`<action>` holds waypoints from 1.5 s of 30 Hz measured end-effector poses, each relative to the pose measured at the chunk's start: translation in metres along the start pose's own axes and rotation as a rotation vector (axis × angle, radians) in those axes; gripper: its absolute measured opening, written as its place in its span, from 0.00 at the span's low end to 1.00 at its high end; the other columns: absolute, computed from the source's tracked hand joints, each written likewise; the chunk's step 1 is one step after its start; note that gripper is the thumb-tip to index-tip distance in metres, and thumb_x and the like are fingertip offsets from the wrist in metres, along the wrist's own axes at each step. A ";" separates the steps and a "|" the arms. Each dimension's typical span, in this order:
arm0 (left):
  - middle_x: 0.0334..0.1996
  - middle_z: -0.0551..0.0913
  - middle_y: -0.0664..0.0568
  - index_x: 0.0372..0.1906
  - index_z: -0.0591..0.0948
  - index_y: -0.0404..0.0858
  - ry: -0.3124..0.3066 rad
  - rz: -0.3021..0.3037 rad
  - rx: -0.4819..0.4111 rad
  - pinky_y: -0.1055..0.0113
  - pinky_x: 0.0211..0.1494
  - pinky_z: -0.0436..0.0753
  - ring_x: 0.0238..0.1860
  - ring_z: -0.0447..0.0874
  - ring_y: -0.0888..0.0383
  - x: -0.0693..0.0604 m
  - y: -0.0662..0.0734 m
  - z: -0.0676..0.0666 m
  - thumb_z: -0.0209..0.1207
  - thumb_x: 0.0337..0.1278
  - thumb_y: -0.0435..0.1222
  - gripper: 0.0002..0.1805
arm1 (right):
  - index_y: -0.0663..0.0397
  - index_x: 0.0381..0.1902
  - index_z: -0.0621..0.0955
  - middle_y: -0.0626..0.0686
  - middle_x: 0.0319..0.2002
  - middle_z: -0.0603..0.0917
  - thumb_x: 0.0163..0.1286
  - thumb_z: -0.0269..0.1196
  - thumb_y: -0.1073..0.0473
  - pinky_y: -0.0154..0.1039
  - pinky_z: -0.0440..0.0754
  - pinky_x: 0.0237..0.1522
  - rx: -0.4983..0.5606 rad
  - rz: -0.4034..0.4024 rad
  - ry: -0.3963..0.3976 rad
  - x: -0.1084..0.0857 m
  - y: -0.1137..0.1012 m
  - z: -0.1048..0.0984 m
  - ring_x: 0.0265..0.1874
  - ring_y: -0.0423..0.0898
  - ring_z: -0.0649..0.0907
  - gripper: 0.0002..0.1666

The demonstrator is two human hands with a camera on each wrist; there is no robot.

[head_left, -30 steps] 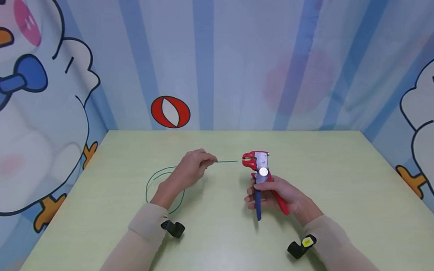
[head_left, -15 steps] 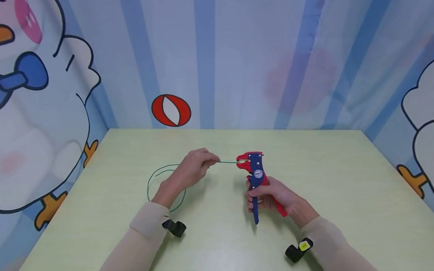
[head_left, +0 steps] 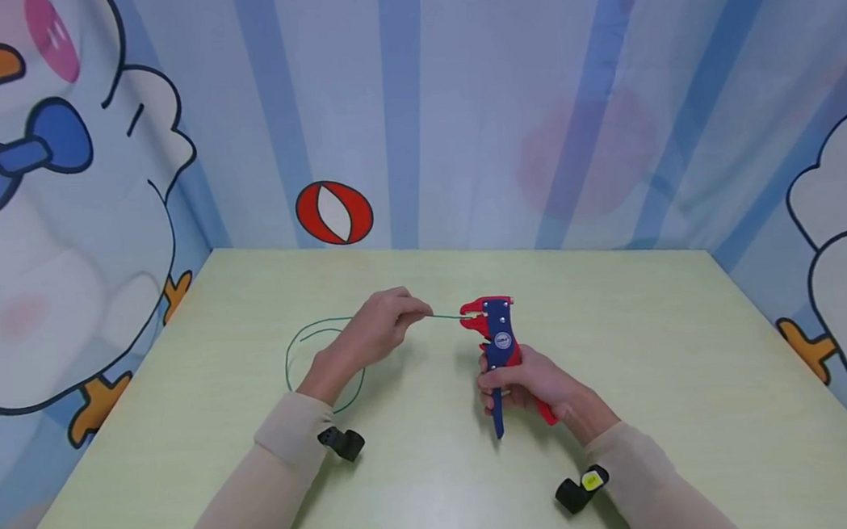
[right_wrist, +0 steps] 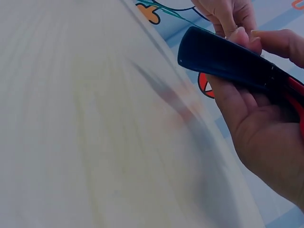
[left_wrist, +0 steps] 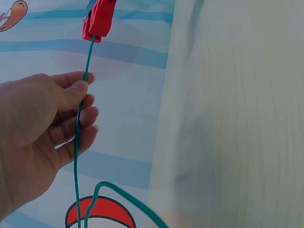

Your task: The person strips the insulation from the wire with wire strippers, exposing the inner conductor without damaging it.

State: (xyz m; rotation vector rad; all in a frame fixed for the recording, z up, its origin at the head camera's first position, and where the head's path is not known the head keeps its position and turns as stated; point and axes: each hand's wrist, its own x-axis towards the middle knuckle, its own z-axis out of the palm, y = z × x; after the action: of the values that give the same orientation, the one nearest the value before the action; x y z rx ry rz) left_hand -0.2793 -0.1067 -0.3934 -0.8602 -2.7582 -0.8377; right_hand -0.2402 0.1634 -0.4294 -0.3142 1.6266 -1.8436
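Between thumb and forefinger my left hand [head_left: 383,323] pinches a thin green wire [left_wrist: 76,156]. The wire's straight end points right and reaches into the red jaws of a wire stripper. Its remaining length loops loosely behind and below the left wrist in the head view. My right hand [head_left: 536,379] grips the wire stripper [head_left: 500,320] by its handles, the tool standing upright with its jaws toward the left. The blue handle [right_wrist: 228,59] crosses in front of the fingers in the right wrist view. How deep the wire tip sits inside the jaws is too small to tell.
Both hands are above a pale yellow-green table [head_left: 423,491]. A blue striped cloth backdrop [head_left: 458,117] with cartoon birds rises behind and at the sides. Each wrist carries a small black camera [head_left: 343,443].
The wire stripper has moved left and turned, showing its blue side with a round emblem. The wire's end, formerly apart from the jaws, now lies between them. My left hand has shifted slightly right.
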 end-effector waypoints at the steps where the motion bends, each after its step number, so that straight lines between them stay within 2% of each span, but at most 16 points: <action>1: 0.41 0.84 0.51 0.53 0.87 0.39 -0.001 0.003 0.006 0.68 0.46 0.82 0.42 0.81 0.56 0.001 0.001 0.000 0.63 0.64 0.30 0.13 | 0.66 0.46 0.69 0.54 0.30 0.82 0.70 0.59 0.66 0.47 0.83 0.45 -0.018 0.000 0.009 0.000 0.000 0.000 0.30 0.49 0.83 0.12; 5: 0.42 0.84 0.51 0.53 0.86 0.38 -0.010 0.000 0.020 0.68 0.47 0.83 0.43 0.81 0.56 0.002 0.002 -0.002 0.63 0.64 0.30 0.14 | 0.63 0.42 0.71 0.54 0.28 0.81 0.70 0.59 0.65 0.45 0.83 0.42 -0.059 0.003 0.041 0.002 0.000 -0.001 0.28 0.49 0.82 0.08; 9: 0.42 0.84 0.50 0.54 0.86 0.38 -0.023 -0.019 0.019 0.67 0.48 0.83 0.44 0.81 0.55 0.001 0.004 -0.003 0.63 0.65 0.29 0.14 | 0.61 0.40 0.71 0.53 0.27 0.80 0.70 0.59 0.66 0.45 0.83 0.41 -0.065 0.004 0.036 0.002 -0.001 -0.002 0.27 0.49 0.81 0.07; 16: 0.42 0.84 0.50 0.54 0.86 0.39 -0.022 -0.017 0.020 0.67 0.48 0.83 0.44 0.81 0.55 -0.001 0.006 -0.001 0.64 0.64 0.30 0.15 | 0.65 0.42 0.69 0.53 0.27 0.80 0.69 0.59 0.66 0.45 0.84 0.40 -0.050 0.007 0.031 0.001 0.001 -0.001 0.26 0.49 0.81 0.10; 23: 0.42 0.84 0.50 0.54 0.86 0.39 -0.017 -0.015 0.016 0.68 0.47 0.83 0.44 0.81 0.55 -0.001 0.005 0.001 0.64 0.64 0.30 0.15 | 0.59 0.39 0.71 0.53 0.25 0.79 0.70 0.58 0.67 0.46 0.84 0.39 -0.033 -0.001 0.035 0.002 0.004 -0.002 0.24 0.48 0.80 0.05; 34: 0.42 0.84 0.49 0.54 0.86 0.40 -0.026 -0.026 0.000 0.68 0.46 0.82 0.43 0.80 0.56 -0.001 0.004 0.001 0.64 0.64 0.30 0.15 | 0.58 0.36 0.72 0.52 0.25 0.78 0.70 0.57 0.66 0.45 0.84 0.37 -0.014 -0.013 0.023 -0.001 0.001 0.002 0.24 0.48 0.79 0.04; 45: 0.41 0.83 0.50 0.54 0.86 0.39 -0.030 -0.023 0.015 0.68 0.46 0.82 0.42 0.80 0.56 -0.002 0.004 0.002 0.64 0.64 0.30 0.15 | 0.59 0.38 0.70 0.51 0.23 0.75 0.71 0.59 0.63 0.41 0.82 0.33 0.020 0.007 0.086 0.000 0.004 0.009 0.21 0.47 0.78 0.07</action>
State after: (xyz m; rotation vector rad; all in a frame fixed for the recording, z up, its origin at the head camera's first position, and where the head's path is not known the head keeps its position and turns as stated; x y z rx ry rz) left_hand -0.2753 -0.1033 -0.3937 -0.8464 -2.8018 -0.8139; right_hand -0.2339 0.1561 -0.4317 -0.2228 1.6634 -1.8899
